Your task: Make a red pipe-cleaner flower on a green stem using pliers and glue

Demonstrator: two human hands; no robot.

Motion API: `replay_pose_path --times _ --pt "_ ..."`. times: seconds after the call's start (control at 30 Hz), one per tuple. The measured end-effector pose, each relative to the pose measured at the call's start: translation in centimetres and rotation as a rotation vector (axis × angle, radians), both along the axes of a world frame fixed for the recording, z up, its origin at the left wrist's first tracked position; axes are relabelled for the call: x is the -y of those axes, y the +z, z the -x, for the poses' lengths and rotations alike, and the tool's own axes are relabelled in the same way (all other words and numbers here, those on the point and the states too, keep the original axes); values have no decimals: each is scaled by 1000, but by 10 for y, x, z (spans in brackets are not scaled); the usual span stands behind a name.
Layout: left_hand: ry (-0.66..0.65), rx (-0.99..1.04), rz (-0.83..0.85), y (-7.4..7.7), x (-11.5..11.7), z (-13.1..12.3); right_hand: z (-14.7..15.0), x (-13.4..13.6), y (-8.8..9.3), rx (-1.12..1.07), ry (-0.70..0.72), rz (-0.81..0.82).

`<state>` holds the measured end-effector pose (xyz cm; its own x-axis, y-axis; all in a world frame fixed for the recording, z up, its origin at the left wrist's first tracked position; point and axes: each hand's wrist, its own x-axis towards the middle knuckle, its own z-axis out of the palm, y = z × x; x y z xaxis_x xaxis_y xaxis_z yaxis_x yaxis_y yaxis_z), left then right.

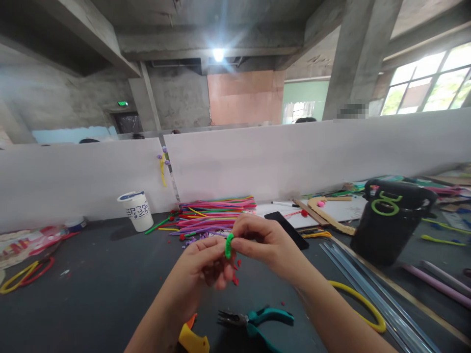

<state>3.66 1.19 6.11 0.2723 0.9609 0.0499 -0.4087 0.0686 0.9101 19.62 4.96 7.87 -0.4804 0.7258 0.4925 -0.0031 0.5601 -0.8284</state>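
Observation:
Both my hands meet above the dark table (95, 289), a little right of centre. My right hand (263, 245) pinches a short green pipe cleaner piece (228, 246) that curves between its fingertips. My left hand (204, 267) is closed just below it and holds a small dark red bit (217, 272) against the green piece. Tiny red scraps (235, 280) lie right under the hands. A pile of coloured pipe cleaners (215, 215) lies behind them.
Teal-handled pliers (257, 321) and a yellow-orange tool (193, 338) lie near the front edge. A white paper cup (136, 211), a black phone (287, 229), a black container (392, 218), clear rods (368, 289) and a yellow loop (364, 306) surround the spot. A white partition (275, 157) backs the table.

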Motion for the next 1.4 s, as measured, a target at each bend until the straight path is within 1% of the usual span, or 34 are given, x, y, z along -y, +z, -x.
replay_pose_path --times 0.07,0.1,0.13,0.2,0.3,0.37,0.43,0.5,0.57,0.7,0.77,0.8,0.87,0.93,1.0,1.03,1.1,1.2,1.27,1.33,1.4 --pt "230 -170 -161 3 1 -1 1 2 1 44 -80 26" --pt "317 -224 -218 5 2 -2 2 2 1 61 -116 34" --pt "371 -265 -254 6 3 -2 4 3 1 71 -144 35" --pt "402 -315 -259 8 5 -2 6 5 0 82 -178 18" --pt "396 -298 -211 8 5 1 5 8 1 112 -199 -45" --pt "364 -220 -156 8 4 3 3 11 4 156 -188 -128" --pt "305 -114 -79 7 3 5 0 12 6 204 -159 -200" --pt "247 -27 4 8 3 5 -3 11 8 215 -122 -203" --pt "205 37 64 8 3 4 -4 9 8 173 -79 -131" --pt "130 182 137 7 4 0 -1 2 1 9 34 113" --pt "39 242 158 7 5 -1 1 -1 -4 -87 95 180" --pt "-25 266 168 6 5 -2 2 -2 -7 -123 133 169" --pt "-147 305 201 6 6 -2 3 -3 -10 -167 205 78" --pt "-200 329 229 7 6 -1 3 -4 -11 -177 227 -29" --pt "-163 287 220 7 4 0 3 -3 -8 -173 166 -95" --pt "-117 235 188 7 3 0 2 -3 -6 -157 118 -108" --pt "21 83 68 7 1 0 2 0 -2 -89 12 -120" --pt "251 -180 -172 8 4 -2 4 6 0 18 -134 -137" --pt "356 -317 -254 9 8 -3 6 10 0 45 -211 -179" --pt "378 -358 -258 10 10 -5 7 13 1 45 -255 -197" --pt "316 -292 -220 11 11 -5 6 14 2 46 -239 -160"
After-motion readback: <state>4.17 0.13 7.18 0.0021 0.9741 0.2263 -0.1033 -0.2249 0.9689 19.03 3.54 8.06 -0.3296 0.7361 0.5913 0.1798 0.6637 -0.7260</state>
